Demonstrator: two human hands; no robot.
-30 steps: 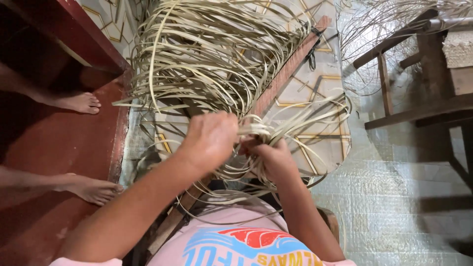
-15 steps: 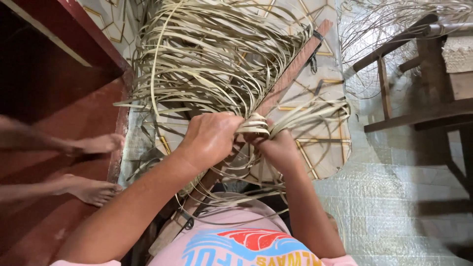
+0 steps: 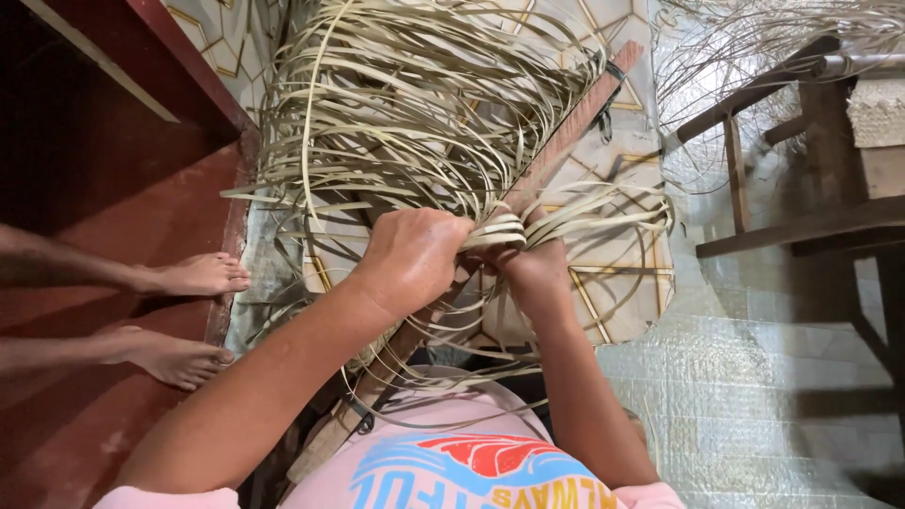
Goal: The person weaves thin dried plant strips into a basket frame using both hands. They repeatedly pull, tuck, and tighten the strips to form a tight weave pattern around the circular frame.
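Both hands are gripping one bundle of pale flat strips [image 3: 500, 229] at the scene's middle. The left hand [image 3: 415, 256] is closing its fingers around the bundle; the right hand [image 3: 533, 269] is pinching it just beside, touching. The loose tangle of strips [image 3: 415, 104] is spreading farther off over a reddish wooden slat [image 3: 575, 127]. Another person's bare feet [image 3: 189, 316] are resting at left.

Long reddish-brown wooden slat [image 3: 575, 127] partly buried under pale woven strips [image 3: 405, 113]; brown wooden bench [image 3: 811, 217] cropped at right edge.
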